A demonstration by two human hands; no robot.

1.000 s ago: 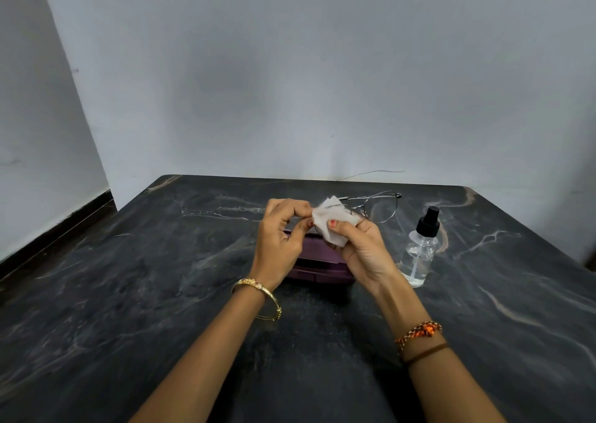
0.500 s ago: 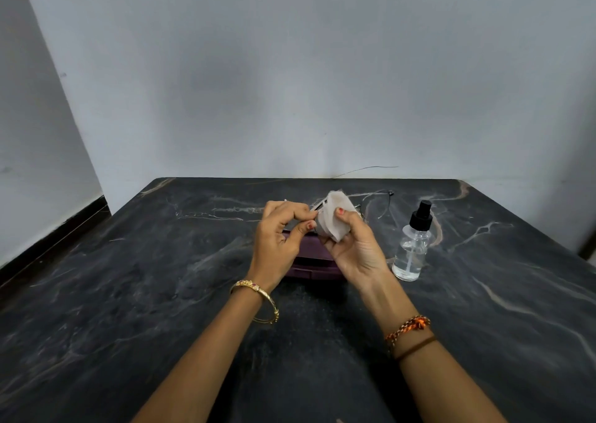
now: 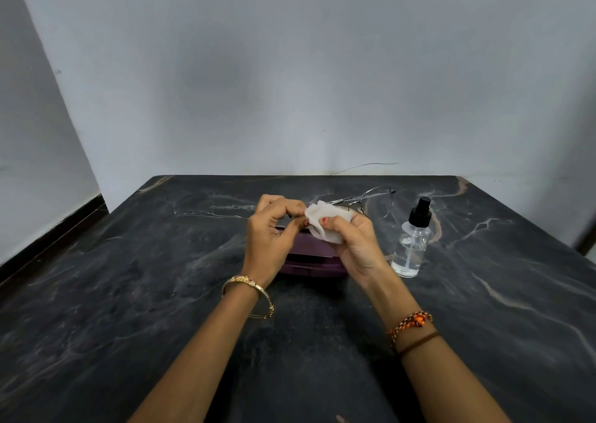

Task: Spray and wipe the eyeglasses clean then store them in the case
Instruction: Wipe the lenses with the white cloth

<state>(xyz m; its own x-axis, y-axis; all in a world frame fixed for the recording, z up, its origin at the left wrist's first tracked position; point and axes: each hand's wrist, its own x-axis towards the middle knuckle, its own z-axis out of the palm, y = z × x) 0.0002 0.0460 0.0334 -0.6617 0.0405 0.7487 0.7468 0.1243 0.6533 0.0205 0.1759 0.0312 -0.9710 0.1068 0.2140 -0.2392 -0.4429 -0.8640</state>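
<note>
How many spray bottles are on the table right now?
1: the spray bottle stands upright on the table, to the right of the right hand. None seems hidden.

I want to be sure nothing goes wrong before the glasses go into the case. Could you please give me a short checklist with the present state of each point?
1. Eyeglasses held securely: ok; the left hand pinches one side and the right hand holds the other through the cloth.
2. White cloth on the lens: ok, it is wrapped over the left part of the frame.
3. Lenses clean and dry: cannot tell; one is covered, the other too small to judge.
4. Purple case open for storing: not ok, it looks closed, lying below the hands.
5. Spray bottle safely placed: ok, upright to the right of the case, apart from the hands.
</note>
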